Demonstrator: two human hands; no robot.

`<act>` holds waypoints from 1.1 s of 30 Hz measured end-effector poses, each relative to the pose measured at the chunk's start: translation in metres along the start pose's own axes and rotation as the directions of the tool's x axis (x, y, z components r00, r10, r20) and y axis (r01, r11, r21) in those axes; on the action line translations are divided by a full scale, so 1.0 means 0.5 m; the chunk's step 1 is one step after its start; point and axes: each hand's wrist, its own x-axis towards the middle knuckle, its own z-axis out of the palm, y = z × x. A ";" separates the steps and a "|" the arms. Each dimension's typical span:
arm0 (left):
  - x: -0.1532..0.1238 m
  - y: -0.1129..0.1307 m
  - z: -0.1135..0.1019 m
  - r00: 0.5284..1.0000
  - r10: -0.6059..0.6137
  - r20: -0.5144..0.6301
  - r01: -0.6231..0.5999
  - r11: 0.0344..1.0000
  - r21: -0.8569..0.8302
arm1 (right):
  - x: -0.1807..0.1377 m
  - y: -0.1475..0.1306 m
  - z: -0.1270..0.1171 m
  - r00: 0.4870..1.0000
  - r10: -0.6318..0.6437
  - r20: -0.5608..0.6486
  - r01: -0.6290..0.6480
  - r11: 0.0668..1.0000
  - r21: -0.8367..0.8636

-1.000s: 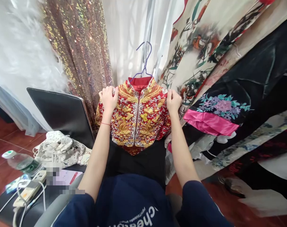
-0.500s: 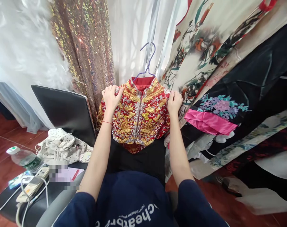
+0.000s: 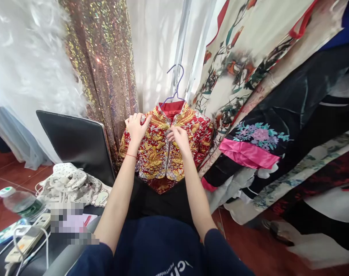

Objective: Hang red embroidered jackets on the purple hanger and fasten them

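Observation:
A small red jacket (image 3: pixel 160 153) with heavy gold embroidery lies on my lap on a purple wire hanger (image 3: pixel 175 86), whose hook sticks up behind the collar. My left hand (image 3: pixel 136 127) rests on the jacket's left shoulder, fingers curled over the cloth. My right hand (image 3: pixel 178 138) sits at the front opening near the collar, fingers bent and pinching at the silver-trimmed edge. Both forearms reach out from dark blue sleeves.
A black chair back (image 3: pixel 76 143) stands at left, with a white spotted bag (image 3: pixel 72 186), a water bottle (image 3: pixel 20 201) and a power strip (image 3: pixel 25 239) on a dark surface. A sequined gold dress (image 3: pixel 105 69) hangs behind. Printed floral and black robes (image 3: pixel 266 126) hang at right.
My right hand has left the jacket's right shoulder and moved to the centre front by the collar. The left hand stays on the left shoulder. The view has shifted a little.

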 end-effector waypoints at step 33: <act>-0.006 -0.009 -0.010 0.993 0.065 0.095 -0.064 0.998 -0.013 | -0.152 0.363 0.033 0.901 0.406 -0.153 -0.421 0.904 -0.079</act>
